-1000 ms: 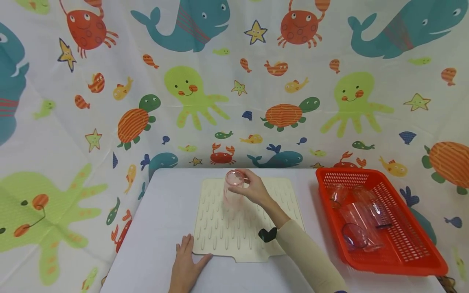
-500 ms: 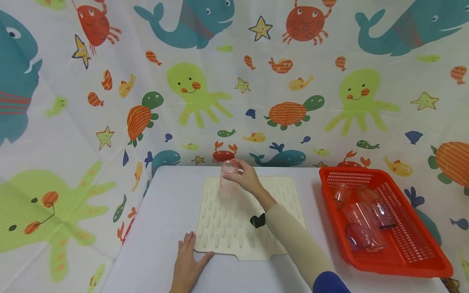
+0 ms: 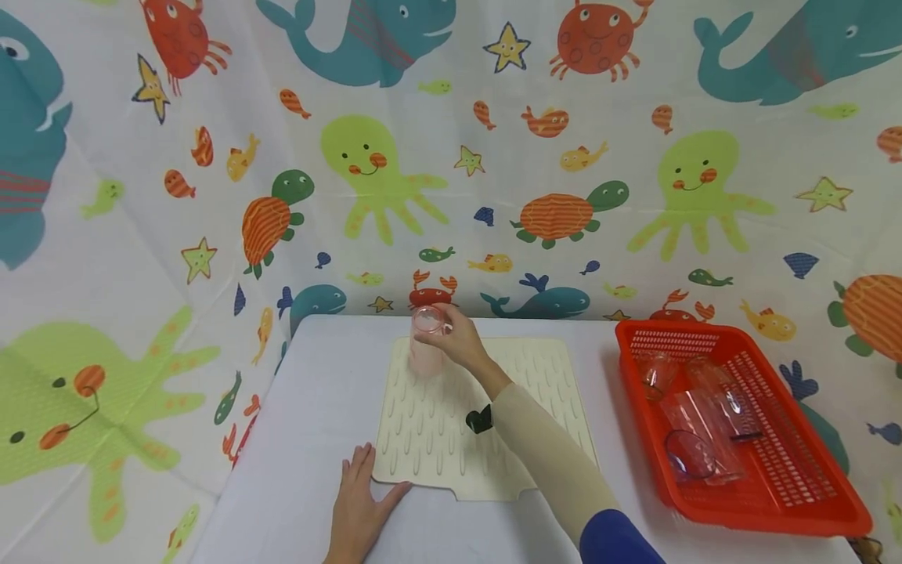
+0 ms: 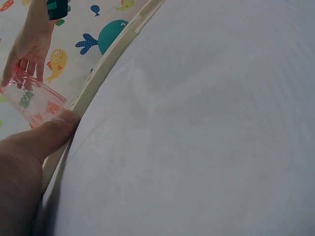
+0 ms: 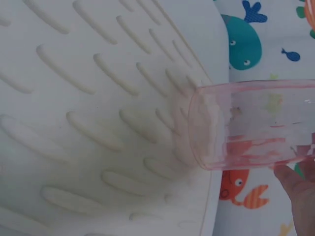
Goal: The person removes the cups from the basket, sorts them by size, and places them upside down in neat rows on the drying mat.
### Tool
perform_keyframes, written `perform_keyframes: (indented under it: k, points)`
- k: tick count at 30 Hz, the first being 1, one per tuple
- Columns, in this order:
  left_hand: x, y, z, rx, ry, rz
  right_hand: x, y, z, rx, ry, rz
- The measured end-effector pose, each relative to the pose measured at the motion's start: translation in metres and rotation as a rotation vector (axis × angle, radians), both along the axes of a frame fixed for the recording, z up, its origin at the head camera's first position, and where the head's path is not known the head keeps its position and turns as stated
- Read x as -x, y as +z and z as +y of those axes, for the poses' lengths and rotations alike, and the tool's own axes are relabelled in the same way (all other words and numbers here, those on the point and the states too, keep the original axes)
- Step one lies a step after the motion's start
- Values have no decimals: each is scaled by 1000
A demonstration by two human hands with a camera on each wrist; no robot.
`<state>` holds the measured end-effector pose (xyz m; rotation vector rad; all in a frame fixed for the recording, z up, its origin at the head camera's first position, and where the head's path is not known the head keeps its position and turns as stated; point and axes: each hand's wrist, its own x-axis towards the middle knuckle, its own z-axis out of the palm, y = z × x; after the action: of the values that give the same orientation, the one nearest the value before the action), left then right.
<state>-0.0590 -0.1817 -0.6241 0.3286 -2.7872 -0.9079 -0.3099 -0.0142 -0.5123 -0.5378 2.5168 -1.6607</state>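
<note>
My right hand (image 3: 458,341) grips a clear pink tumbler (image 3: 426,359) near its upper end, thumb on one side and fingers on the other. The tumbler stands upright over the back left corner of a cream ribbed drying mat (image 3: 486,439). In the right wrist view the lower end of the tumbler (image 5: 261,125) is right at the mat's edge. My left hand (image 3: 357,505) rests flat with fingers spread at the mat's front left corner. Its thumb (image 4: 54,130) touches the mat's raised edge in the left wrist view.
To the right, a red plastic basket (image 3: 764,521) holds several clear glasses (image 3: 698,431), one with a dark blue rim. White cloth covers the table (image 3: 317,392). A curtain (image 3: 493,180) printed with sea animals hangs behind and to the left.
My right hand has carried the tumbler left and slightly back across the mat, to its far left corner. My left hand has stayed at the mat's corner.
</note>
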Motion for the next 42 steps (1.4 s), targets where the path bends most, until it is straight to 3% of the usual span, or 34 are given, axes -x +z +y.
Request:
perform_keyframes:
  k: [11, 19, 33, 42]
  points:
    - [2, -6, -2, 20, 6, 63, 1, -10, -12, 17, 6, -43]
    - [2, -4, -2, 1, -9, 36, 1, -14, -13, 12, -3, -43]
    - [1, -2, -2, 14, -12, 67, -2, -13, -16, -89, -7, -116]
    - [1, -2, -2, 8, -11, 45, -7, -4, -16, -148, -26, -47]
